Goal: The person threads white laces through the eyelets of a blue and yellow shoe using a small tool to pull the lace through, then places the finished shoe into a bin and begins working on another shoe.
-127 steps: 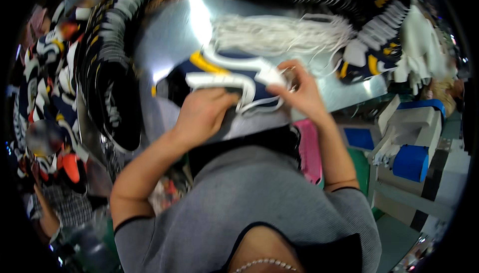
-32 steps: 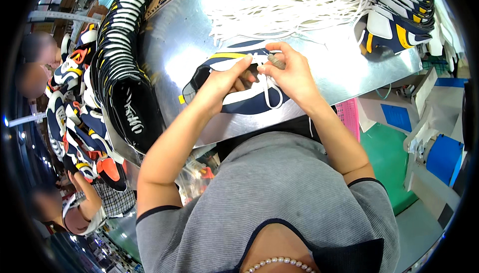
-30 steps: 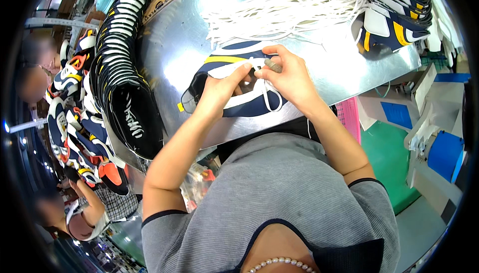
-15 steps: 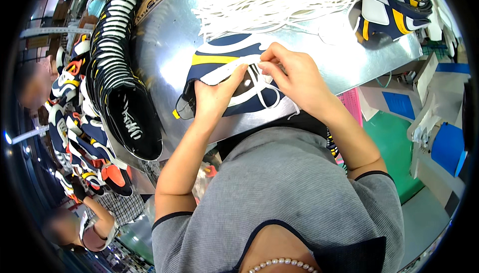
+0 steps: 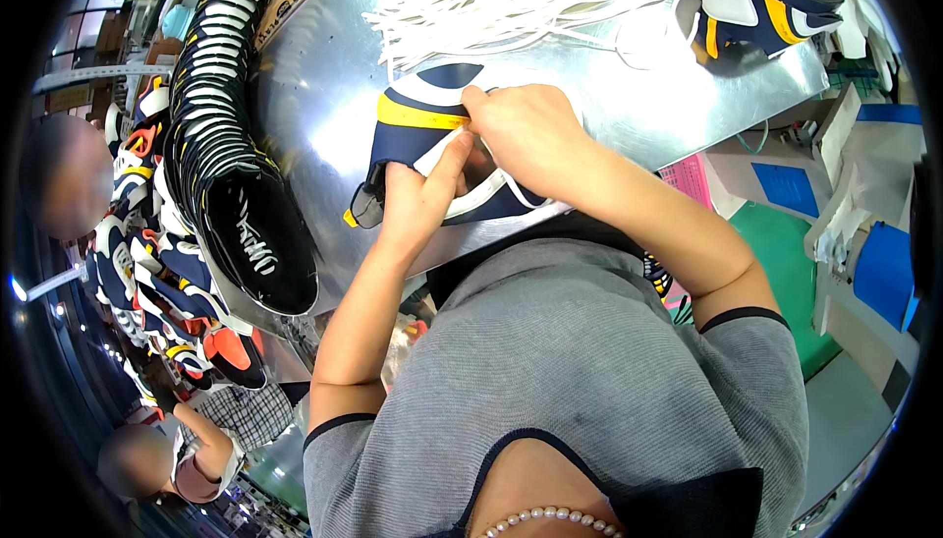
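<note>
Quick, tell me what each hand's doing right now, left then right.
Left hand: closed on the navy shoe upper, holding it at the opening.
Right hand: curled at the upper's opening; what it grips cannot be told.

The shoe upper point(image 5: 417, 113) is navy with a bright yellow band and curving white panels, lying on a silvery tabletop point(image 5: 643, 111), with plain white laces point(image 5: 530, 7) beyond it. To its left, a long stack of uppers point(image 5: 211, 96) shows repeated black and white stripes flecked with yellow, while the stack point(image 5: 751, 2) to its upper right mixes navy, white and yellow. Below it come a finely ribbed grey shirt point(image 5: 580, 351) edged in black and, leftward, a black-and-white checked cloth point(image 5: 244, 414).
</note>
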A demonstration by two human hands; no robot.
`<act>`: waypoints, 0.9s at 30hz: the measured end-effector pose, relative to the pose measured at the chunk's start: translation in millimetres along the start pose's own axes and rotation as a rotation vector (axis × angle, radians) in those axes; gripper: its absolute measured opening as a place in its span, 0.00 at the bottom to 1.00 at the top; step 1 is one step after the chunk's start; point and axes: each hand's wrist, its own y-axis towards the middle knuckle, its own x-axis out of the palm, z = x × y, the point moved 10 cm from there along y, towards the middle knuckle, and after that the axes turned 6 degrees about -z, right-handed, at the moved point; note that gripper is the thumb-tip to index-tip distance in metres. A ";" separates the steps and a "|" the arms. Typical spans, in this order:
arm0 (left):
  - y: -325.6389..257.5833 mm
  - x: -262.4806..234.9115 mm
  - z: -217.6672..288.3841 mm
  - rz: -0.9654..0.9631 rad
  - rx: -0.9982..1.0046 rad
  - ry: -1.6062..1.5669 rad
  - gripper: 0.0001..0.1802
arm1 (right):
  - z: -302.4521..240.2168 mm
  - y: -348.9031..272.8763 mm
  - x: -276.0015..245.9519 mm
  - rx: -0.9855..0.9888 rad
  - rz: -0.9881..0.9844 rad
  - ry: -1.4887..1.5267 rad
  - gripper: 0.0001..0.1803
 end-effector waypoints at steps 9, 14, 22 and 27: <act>7.3 1.6 -5.9 -0.073 -0.136 -0.144 0.25 | 59.5 -9.9 1.3 0.200 0.094 0.701 0.10; 28.9 -8.0 -4.4 0.045 -0.029 -0.031 0.19 | 51.4 -10.8 0.6 0.164 0.155 0.521 0.10; -53.1 -50.9 53.8 -0.038 0.080 -0.883 0.09 | 66.1 -8.6 6.7 0.362 0.151 0.322 0.13; -132.0 -141.1 147.1 -0.264 0.716 -1.446 0.11 | 63.3 -7.3 5.5 0.379 0.190 0.272 0.14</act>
